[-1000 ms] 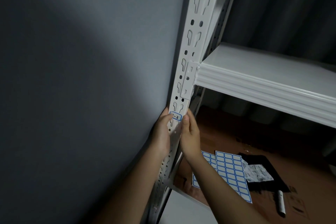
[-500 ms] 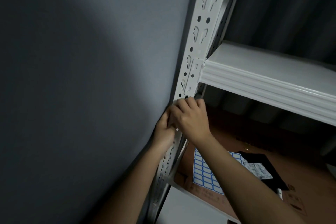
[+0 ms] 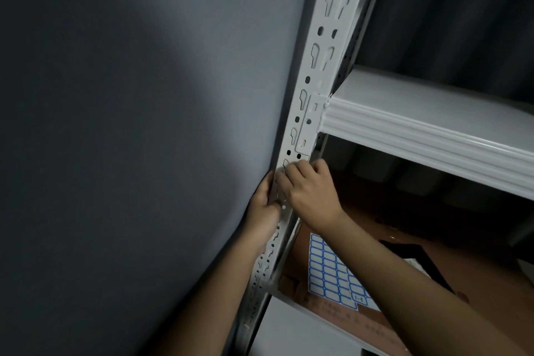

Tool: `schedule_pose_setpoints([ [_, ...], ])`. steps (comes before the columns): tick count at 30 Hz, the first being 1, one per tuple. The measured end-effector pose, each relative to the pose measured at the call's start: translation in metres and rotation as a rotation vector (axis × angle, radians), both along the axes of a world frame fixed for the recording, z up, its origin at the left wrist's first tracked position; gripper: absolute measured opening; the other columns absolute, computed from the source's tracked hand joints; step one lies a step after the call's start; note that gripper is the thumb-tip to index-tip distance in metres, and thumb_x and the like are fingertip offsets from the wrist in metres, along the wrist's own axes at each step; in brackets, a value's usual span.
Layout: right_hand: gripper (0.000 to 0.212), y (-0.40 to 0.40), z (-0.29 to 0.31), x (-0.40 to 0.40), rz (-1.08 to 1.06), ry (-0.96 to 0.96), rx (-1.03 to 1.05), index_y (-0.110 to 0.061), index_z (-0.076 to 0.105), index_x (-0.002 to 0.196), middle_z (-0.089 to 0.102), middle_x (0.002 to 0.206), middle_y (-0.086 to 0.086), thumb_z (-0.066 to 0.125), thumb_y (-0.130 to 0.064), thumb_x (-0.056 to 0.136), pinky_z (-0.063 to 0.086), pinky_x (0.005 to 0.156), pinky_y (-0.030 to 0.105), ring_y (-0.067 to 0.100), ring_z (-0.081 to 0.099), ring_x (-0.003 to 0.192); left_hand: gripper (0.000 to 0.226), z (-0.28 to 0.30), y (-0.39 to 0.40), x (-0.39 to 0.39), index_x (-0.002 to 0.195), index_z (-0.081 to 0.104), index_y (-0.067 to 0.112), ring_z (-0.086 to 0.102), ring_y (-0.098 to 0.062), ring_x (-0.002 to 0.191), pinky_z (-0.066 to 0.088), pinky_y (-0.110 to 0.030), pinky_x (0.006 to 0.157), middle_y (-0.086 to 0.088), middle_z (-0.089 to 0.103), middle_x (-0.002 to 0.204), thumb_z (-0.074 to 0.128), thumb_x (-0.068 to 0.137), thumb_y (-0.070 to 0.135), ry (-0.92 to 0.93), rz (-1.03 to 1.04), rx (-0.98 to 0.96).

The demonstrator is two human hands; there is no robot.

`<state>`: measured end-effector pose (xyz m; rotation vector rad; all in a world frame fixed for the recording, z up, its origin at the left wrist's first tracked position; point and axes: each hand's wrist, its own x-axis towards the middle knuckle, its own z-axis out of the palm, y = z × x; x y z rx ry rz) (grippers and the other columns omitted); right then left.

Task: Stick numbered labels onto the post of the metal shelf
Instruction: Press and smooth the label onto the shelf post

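Note:
The white slotted shelf post (image 3: pixel 320 72) runs from top centre down to the lower middle. My left hand (image 3: pixel 264 205) grips the post's left edge, thumb on its face. My right hand (image 3: pixel 307 188) lies over the post's front just below the shelf bracket, fingers curled against the metal, covering the spot where the blue-bordered label was. The label itself is hidden under those fingers. A sheet of blue-bordered labels (image 3: pixel 332 272) lies on the cardboard below, one marked "1-3".
A grey wall (image 3: pixel 130 124) is right beside the post on the left. A white shelf (image 3: pixel 427 124) juts out to the right. Brown cardboard (image 3: pixel 404 222) covers the lower level, with a black item (image 3: pixel 410 248) on it behind my right forearm.
One second ago both hands pinched the label against the post, with it in plain view. My right hand has since moved across the post's face and covers the label. The camera has come closer.

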<state>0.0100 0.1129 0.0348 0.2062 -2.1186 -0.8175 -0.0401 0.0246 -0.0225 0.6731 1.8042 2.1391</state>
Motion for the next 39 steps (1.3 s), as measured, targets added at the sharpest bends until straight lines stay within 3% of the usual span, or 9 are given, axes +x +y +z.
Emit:
schedule_pose_setpoints([
  [5, 0.022, 0.003, -0.002, -0.001, -0.004, -0.07, -0.049, -0.013, 0.067, 0.084, 0.061, 0.068, 0.001, 0.046, -0.007, 0.081, 0.039, 0.056, 0.03, 0.02, 0.057, 0.057, 0.054, 0.001, -0.002, 0.0, 0.13, 0.047, 0.011, 0.055, -0.021, 0.12, 0.043, -0.046, 0.104, -0.012, 0.058, 0.127, 0.046, 0.076, 0.002, -0.042, -0.03, 0.017],
  [13, 0.022, 0.007, 0.001, 0.0, 0.079, -0.065, -0.042, -0.012, 0.063, 0.085, 0.058, 0.068, 0.001, 0.043, -0.003, 0.082, 0.039, 0.057, 0.031, 0.019, 0.055, 0.054, 0.048, 0.003, 0.002, 0.001, 0.127, 0.048, 0.001, 0.058, -0.018, 0.113, 0.048, -0.027, 0.093, -0.016, 0.059, 0.121, 0.039, 0.083, -0.017, -0.097, -0.03, 0.077],
  [17, 0.023, 0.008, -0.001, -0.001, 0.075, -0.053, -0.062, -0.013, 0.066, 0.084, 0.06, 0.067, -0.001, 0.046, -0.003, 0.08, 0.037, 0.057, 0.029, 0.018, 0.053, 0.051, 0.049, 0.001, 0.002, 0.0, 0.127, 0.047, 0.004, 0.057, -0.023, 0.116, 0.048, -0.035, 0.097, -0.02, 0.057, 0.124, 0.044, 0.08, -0.008, -0.082, -0.026, 0.059],
  [25, 0.028, 0.002, -0.003, -0.003, -0.005, -0.042, -0.02, -0.012, 0.068, 0.09, 0.058, 0.066, 0.0, 0.042, -0.004, 0.083, 0.039, 0.057, 0.029, 0.019, 0.052, 0.049, 0.04, 0.011, -0.003, 0.009, 0.121, 0.055, 0.013, 0.062, -0.015, 0.108, 0.05, -0.028, 0.09, -0.007, 0.065, 0.113, 0.044, 0.087, -0.004, -0.052, -0.006, 0.054],
  [29, 0.023, 0.0, -0.001, -0.001, -0.018, -0.073, -0.036, -0.014, 0.064, 0.087, 0.058, 0.068, -0.001, 0.044, -0.006, 0.082, 0.035, 0.06, 0.031, 0.019, 0.052, 0.053, 0.027, 0.016, -0.003, 0.013, 0.106, 0.057, 0.011, 0.06, -0.012, 0.099, 0.046, -0.022, 0.087, -0.007, 0.063, 0.103, 0.04, 0.092, -0.006, -0.066, -0.016, 0.056],
  [31, 0.016, 0.008, -0.004, 0.005, 0.055, -0.138, -0.164, -0.016, 0.06, 0.089, 0.061, 0.074, -0.002, 0.047, -0.009, 0.084, 0.03, 0.064, 0.033, 0.019, 0.054, 0.06, 0.039, 0.013, -0.002, 0.009, 0.126, 0.052, 0.011, 0.057, -0.015, 0.114, 0.044, -0.025, 0.094, -0.006, 0.061, 0.122, 0.04, 0.092, -0.004, -0.124, -0.043, 0.095],
  [33, 0.011, 0.013, -0.01, 0.017, 0.147, -0.155, -0.499, -0.019, 0.057, 0.096, 0.065, 0.083, -0.005, 0.051, -0.013, 0.089, 0.03, 0.068, 0.03, 0.015, 0.057, 0.071, 0.053, 0.011, -0.004, 0.007, 0.137, 0.045, 0.016, 0.053, -0.014, 0.122, 0.041, -0.028, 0.101, -0.004, 0.055, 0.135, 0.035, 0.089, -0.003, -0.171, -0.053, 0.096],
  [37, 0.008, 0.008, -0.027, 0.032, 0.305, 0.082, -1.337, -0.014, 0.053, 0.098, 0.056, 0.087, -0.003, 0.056, -0.009, 0.093, 0.04, 0.07, 0.017, 0.003, 0.052, 0.077, 0.038, 0.011, -0.002, 0.006, 0.13, 0.053, 0.027, 0.059, -0.02, 0.116, 0.042, -0.048, 0.104, -0.001, 0.064, 0.125, 0.037, 0.095, 0.023, -0.234, -0.077, 0.095],
  [39, 0.018, 0.004, -0.032, 0.028, 0.381, 0.164, -1.622, -0.012, 0.05, 0.109, 0.052, 0.093, 0.001, 0.056, -0.007, 0.093, 0.039, 0.075, 0.01, -0.002, 0.05, 0.082, 0.034, 0.012, -0.001, 0.009, 0.127, 0.057, 0.026, 0.061, -0.014, 0.113, 0.045, -0.043, 0.102, 0.003, 0.066, 0.121, 0.04, 0.098, 0.025, -0.158, 0.028, 0.044],
])
